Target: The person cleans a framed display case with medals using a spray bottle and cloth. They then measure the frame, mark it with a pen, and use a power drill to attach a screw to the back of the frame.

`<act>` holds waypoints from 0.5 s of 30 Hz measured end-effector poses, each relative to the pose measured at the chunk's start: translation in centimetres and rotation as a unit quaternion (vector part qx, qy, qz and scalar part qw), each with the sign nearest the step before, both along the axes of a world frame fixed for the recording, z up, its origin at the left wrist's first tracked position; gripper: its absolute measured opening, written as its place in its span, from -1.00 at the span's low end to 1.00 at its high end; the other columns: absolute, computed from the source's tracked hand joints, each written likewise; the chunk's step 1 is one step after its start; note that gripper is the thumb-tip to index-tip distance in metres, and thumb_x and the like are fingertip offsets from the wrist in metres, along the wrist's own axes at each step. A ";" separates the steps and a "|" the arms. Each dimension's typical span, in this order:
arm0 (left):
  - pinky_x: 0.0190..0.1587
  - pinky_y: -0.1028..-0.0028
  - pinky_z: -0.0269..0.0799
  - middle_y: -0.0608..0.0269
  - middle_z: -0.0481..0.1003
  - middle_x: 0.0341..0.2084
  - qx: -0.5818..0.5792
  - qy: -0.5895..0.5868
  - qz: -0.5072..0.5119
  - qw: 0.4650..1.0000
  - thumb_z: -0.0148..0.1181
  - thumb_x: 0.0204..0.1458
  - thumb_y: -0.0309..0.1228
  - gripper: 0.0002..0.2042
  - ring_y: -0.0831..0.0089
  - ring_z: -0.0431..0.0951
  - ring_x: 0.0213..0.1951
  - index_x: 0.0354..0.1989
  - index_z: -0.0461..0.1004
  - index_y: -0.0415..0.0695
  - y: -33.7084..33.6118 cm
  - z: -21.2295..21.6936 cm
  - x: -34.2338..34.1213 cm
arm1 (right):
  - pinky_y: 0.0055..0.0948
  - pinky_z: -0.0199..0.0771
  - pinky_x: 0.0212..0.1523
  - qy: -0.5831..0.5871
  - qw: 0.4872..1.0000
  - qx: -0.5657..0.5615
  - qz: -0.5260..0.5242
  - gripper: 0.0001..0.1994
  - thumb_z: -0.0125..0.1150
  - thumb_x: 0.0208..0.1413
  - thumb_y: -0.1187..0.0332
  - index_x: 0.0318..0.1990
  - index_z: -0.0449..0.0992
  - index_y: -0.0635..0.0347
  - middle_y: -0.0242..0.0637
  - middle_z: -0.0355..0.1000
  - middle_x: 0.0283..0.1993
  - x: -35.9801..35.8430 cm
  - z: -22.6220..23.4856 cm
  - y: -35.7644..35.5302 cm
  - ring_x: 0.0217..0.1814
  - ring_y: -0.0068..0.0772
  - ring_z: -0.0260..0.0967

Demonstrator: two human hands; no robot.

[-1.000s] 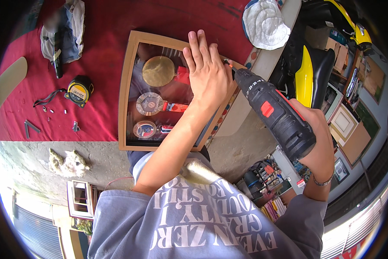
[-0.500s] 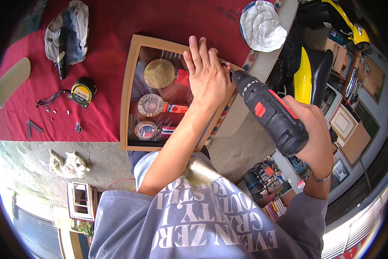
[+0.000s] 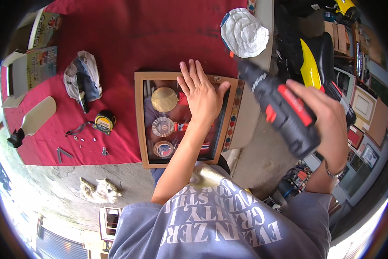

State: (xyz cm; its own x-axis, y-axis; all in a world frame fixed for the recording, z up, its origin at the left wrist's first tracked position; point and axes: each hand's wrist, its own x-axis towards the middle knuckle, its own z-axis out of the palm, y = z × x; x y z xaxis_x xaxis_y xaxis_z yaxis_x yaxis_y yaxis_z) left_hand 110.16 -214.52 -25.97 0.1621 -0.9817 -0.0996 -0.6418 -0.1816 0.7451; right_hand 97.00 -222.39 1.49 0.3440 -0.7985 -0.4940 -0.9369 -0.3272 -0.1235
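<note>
A wooden display frame [image 3: 139, 121] lies on the red cloth at the table's near edge. Behind its glass are a gold disc [image 3: 164, 99], a silver medal [image 3: 163, 127] and a medal with a coloured centre [image 3: 163, 149]. My left hand [image 3: 202, 100] rests flat on the glass, fingers stretched out and thumb over the right rail. A small metal hanger [image 3: 217, 79] sits on the frame's far right corner. My right hand [image 3: 322, 108] grips a black and red cordless drill [image 3: 282, 114] by its handle, right of the frame. Its tip points away from me, apart from the frame.
On the red cloth [image 3: 138, 34] lie a tape measure [image 3: 104, 122], small metal bits [image 3: 104, 151], a marker on a crumpled rag [image 3: 90, 80] and a white round pad [image 3: 245, 32]. An opened box [image 3: 40, 64] stands far left. Yellow-and-black motorcycle parts [image 3: 309, 62] are at right.
The drill has come away from the frame's right edge, moving right, and the hanger there now shows. My left hand stays on the glass. The whole view has shifted.
</note>
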 end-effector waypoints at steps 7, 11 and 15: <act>0.39 -0.07 0.00 0.14 0.39 0.18 -0.067 -0.051 -0.114 0.990 0.26 -0.12 -0.39 -0.49 0.02 0.22 0.34 0.12 0.47 -0.04 -0.1 1.5 3.1 | -0.17 0.23 0.32 -0.185 0.976 -0.109 -0.027 -0.30 0.21 -0.04 0.62 0.35 0.21 0.26 0.06 0.26 0.32 -1.4 -13.3 -4.4 0.38 0.15 0.17; 0.47 0.10 -0.06 -0.01 0.25 0.32 -0.087 -0.168 -0.173 0.967 0.03 0.06 -0.36 -0.50 0.08 0.13 0.41 0.22 0.39 -0.17 2.2 0.3 1.7 | -0.03 0.25 0.27 -0.220 0.958 -0.175 -0.049 -0.23 0.25 0.01 0.56 0.43 0.14 0.08 0.10 0.24 0.34 -1.6 -22.0 -5.7 0.36 0.20 0.19; 0.48 0.09 -0.14 -0.06 0.03 0.44 -0.040 -0.111 -0.218 0.969 -0.01 0.08 -0.34 -0.39 0.07 -0.03 0.48 0.37 0.18 -0.17 3.0 0.5 1.5 | 0.02 0.37 0.03 -0.152 0.959 -0.238 -0.012 -0.13 0.24 0.02 0.58 0.49 -0.01 -0.12 0.04 0.30 0.19 1.1 -24.3 -6.1 0.15 0.20 0.34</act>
